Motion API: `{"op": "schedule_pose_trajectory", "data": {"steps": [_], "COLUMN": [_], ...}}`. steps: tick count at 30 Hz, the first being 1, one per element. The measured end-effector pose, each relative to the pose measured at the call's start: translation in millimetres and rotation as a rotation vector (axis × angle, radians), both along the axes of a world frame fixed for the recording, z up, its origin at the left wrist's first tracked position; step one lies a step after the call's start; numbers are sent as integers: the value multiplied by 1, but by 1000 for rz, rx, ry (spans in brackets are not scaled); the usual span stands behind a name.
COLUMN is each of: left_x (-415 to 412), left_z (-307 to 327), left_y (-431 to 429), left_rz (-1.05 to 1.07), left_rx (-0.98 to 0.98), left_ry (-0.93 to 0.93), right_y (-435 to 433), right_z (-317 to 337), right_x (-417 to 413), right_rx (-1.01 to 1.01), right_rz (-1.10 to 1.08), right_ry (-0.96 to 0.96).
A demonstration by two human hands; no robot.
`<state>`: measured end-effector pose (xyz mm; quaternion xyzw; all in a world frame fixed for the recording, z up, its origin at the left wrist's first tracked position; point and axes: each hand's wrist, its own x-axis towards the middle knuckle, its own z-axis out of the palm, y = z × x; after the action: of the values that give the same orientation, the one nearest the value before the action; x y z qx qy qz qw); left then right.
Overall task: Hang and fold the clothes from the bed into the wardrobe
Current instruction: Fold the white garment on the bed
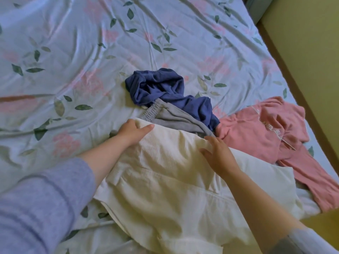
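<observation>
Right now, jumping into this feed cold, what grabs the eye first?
The cream garment spread across the near bed, with the left hand and right hand flat on its far edge. Behind it lie a crumpled blue garment over a grey one, and a pink top to the right.

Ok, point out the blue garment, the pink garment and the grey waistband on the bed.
blue garment (pixel 156 87), head view, on the bunched upper folds.
pink garment (pixel 260 129), head view, on the flat middle near the white lettering.
grey waistband (pixel 153 110), head view, on the ribbed elastic strip.
</observation>
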<state>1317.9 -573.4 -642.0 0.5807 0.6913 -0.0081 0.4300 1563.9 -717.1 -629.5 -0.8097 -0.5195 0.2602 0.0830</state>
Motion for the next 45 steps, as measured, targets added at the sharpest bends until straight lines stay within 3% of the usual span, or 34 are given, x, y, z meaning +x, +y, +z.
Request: {"op": "schedule_pose_trajectory", "data": {"steps": [3,5,9,13,17,20,22,24,28,33,35,40,45], "left_x": [-2,-4,0,12,31,39,42,44,40,31,28,21,8], "left_z": [-10,-20,-25,-19,-6,-2,-5,-12,-32,-46,-49,-52,-48], "left_y": [14,11,21,34,72,104,111,106,85,66,62,60,69], "left_rz": [283,345,223,217,275,211,138,90,73,4,23,221,160], "left_rx": [-200,-259,98,330,498,365,250,154,19,-88,-102,194,-49], "left_ry": [-205,-317,-298,-253,-272,-314,-218,-103,42,230,278,208,180], "right_y": [18,19,2,13,84,149,167,158,110,60,55,57,33], "right_z": [-14,-22,-28,-7,21,28,17,0,-31,-54,-57,-53,-67], "right_x": [7,16,47,67,92,114,119,113,86,69,63,31,-17], "right_rx": [-72,-138,-219,81,336,319,128,-22,-40,-276,-283,-22,-201], "right_rz": [-3,-51,7,38,33,-31,-31,-23,-17,36,15,-111,-45], "right_ry": [-49,-99,-200,-177,-370,-387,-303,-284,-202,-143,-106,88,37]}}
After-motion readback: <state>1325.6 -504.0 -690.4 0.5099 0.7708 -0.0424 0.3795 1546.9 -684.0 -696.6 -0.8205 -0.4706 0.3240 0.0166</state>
